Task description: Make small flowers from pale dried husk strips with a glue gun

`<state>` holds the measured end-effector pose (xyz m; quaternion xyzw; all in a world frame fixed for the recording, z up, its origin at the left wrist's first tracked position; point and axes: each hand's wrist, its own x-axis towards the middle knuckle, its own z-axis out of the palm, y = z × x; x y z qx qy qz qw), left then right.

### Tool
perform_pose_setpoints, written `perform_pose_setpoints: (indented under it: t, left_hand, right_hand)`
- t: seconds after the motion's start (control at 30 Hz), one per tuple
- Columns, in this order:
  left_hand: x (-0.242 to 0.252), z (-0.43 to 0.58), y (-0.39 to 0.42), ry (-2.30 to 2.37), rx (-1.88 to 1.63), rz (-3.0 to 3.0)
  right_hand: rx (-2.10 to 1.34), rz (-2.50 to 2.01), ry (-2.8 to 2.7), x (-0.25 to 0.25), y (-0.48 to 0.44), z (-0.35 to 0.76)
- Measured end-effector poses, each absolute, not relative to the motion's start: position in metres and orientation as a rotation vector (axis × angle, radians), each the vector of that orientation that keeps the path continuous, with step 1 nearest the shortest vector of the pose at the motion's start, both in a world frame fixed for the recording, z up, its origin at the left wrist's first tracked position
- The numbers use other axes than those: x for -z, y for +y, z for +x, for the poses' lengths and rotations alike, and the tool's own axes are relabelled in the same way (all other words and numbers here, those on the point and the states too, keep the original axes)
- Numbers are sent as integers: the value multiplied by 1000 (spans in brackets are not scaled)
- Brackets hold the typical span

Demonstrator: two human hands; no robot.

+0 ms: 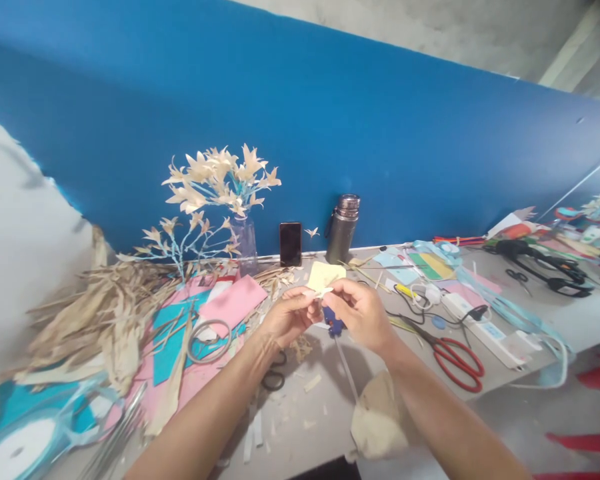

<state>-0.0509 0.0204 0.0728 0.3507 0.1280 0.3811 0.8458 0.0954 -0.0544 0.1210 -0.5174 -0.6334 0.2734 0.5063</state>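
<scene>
At a cluttered table set against a blue wall, a person is pinching a small pale piece above the middle of the tabletop. The left hand is holding it between thumb and fingers; the right hand is gripping its other side with its fingertips — the two hands are meeting at the piece, though whether their fingers are touching, I cannot tell. A blue tool is showing, partly hidden, beside the right hand, and a yellow sheet is lying just beyond.

Along the table's back edge, a clear vase is holding cream flowers (pointed petals, blue stems), while a dark phone and a grey flask are standing to its right. Dry husks are spreading across the left side, next to pink paper. Red-handled scissors are resting near the front edge at right — a white power strip is lying just beside them.
</scene>
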Motion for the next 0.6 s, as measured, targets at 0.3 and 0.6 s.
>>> perform_pose_setpoints:
  t: [0.3, 0.6]
  left_hand:
    - [-74, -53, 22, 274, -779, 802]
    - [-72, -56, 26, 282, -784, 878]
  right_hand:
    - [-729, -1266, -1492, -123, -52, 95]
    - [-635, -1226, -1556, -123, -53, 91]
